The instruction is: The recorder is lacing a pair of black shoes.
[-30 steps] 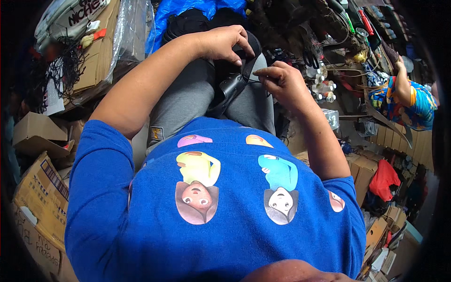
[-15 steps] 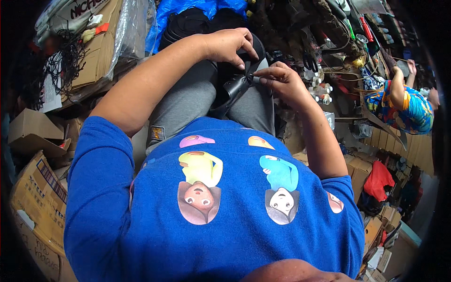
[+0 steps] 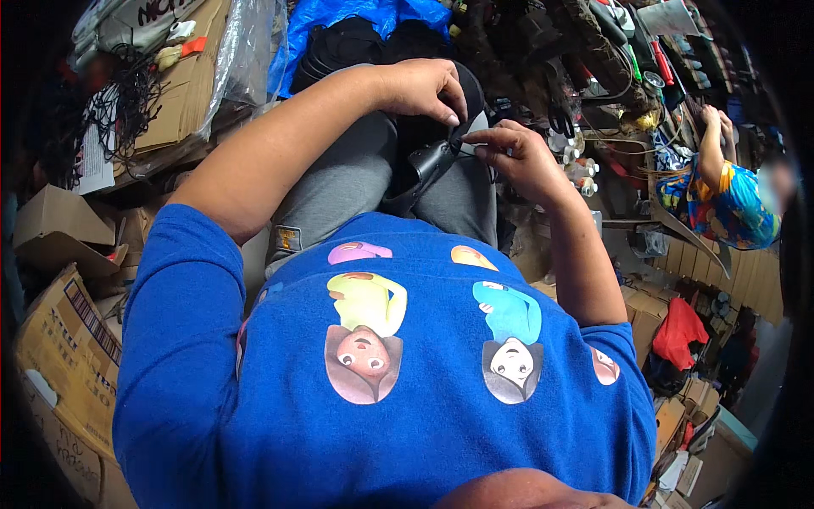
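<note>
A black shoe piece [image 3: 420,170] lies across my lap on my grey trousers. My left hand [image 3: 420,87] rests on top of it, fingers curled down over its far end. My right hand [image 3: 509,153] pinches the piece's edge between thumb and forefinger, close to my left fingertips. Whether a thread or needle is in the pinch is too small to tell. My blue printed shirt fills the lower picture and hides the near part of my lap.
Cardboard boxes [image 3: 59,339] stack at my left, with a plastic-wrapped box [image 3: 195,93] and a blue bag [image 3: 339,21] beyond my knees. Dark shoe parts and tools [image 3: 585,51] crowd the upper right. Another person in a bright patterned shirt [image 3: 729,204] works at the right.
My right hand has shifted slightly left toward my left fingertips on the black piece. The view has drifted a little; the other person now sits lower at the right.
</note>
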Motion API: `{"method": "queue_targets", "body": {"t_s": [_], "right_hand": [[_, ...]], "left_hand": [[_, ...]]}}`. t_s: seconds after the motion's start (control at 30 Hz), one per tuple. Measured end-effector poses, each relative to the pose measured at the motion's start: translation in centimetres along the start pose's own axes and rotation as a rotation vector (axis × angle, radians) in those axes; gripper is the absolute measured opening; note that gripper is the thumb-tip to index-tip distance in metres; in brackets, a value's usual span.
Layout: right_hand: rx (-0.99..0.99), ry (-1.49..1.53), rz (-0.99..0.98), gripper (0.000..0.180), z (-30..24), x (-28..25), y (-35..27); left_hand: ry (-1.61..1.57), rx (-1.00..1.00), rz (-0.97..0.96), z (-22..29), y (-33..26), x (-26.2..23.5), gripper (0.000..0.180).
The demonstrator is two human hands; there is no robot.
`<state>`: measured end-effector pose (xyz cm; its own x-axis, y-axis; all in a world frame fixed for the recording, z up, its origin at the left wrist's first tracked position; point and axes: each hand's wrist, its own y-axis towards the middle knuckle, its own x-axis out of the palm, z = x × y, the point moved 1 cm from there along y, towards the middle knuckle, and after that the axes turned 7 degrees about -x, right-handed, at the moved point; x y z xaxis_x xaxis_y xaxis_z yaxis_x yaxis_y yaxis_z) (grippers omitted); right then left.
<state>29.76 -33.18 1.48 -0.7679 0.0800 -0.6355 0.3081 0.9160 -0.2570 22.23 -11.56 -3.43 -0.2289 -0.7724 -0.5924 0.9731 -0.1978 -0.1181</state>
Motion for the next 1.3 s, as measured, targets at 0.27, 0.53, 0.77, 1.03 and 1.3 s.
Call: {"method": "queue_targets", "body": {"t_s": [0.27, 0.53, 0.77, 1.03, 1.3], "right_hand": [[0.001, -0.012, 0.017, 0.028, -0.5, 0.0, -0.6], [-0.090, -0.124, 0.125, 0.027, 0.2, 1.0, -0.5], [-0.090, -0.170, 0.110, 0.019, -0.4, 0.4, 0.0], [-0.126, -0.279, 0.164, 0.020, -0.6, 1.0, 0.0], [-0.224, -0.327, 0.226, 0.015, -0.5, 1.2, 0.2]], "left_hand": [[-0.072, 0.015, -0.086, -0.1, 0.4, -0.1, 0.026], [-0.065, 0.009, -0.067, -0.3, 0.5, 0.2, 0.025], [-0.042, 0.006, -0.076, -0.1, 0.5, 0.1, 0.024], [-0.059, 0.015, -0.078, -0.3, 0.3, 0.0, 0.024], [-0.074, 0.032, -0.089, -0.3, 0.2, 0.0, 0.029]]}}
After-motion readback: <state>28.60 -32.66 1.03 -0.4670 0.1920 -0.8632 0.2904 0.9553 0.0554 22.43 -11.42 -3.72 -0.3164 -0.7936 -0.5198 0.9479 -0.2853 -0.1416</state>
